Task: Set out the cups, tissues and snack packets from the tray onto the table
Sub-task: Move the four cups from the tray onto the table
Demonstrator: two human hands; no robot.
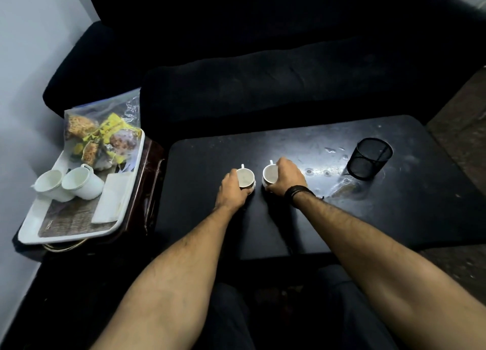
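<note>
- Both arms reach out over the dark table point(394, 205), each hand on a white cup near the middle of the top.
- Left hand point(232, 186) curls round the near-left side of the left cup point(246, 177), fingers wrapped on its wall; the cup is upright, mouth up, its handle pointing away from the person.
- Right hand point(285, 177) closes over the right side and rim of the right cup point(270, 173), also upright, handle likewise at the far side (a dark band sits on that wrist).
- The two cups stand just beside each other, a narrow gap between them, both bases looking to be down on the table.
- Off to the left, well apart from both hands, the white tray point(31, 231) rests on a small side stand.
- Two more cups on it: one point(48, 182) at the tray's left edge and one point(82, 182) next to it, both tipped on their sides, mouths facing this way and touching.
- A folded tissue point(111, 200) lies flat just right of them on the tray.
- The snack bag point(105, 136), clear plastic with yellow packets inside, is at the tray's far end, leaning past its rim.
- A black mesh holder point(369, 158) stands to the right on the table, clear of the right hand.
- A dark sofa point(289, 73) runs behind the table.
</note>
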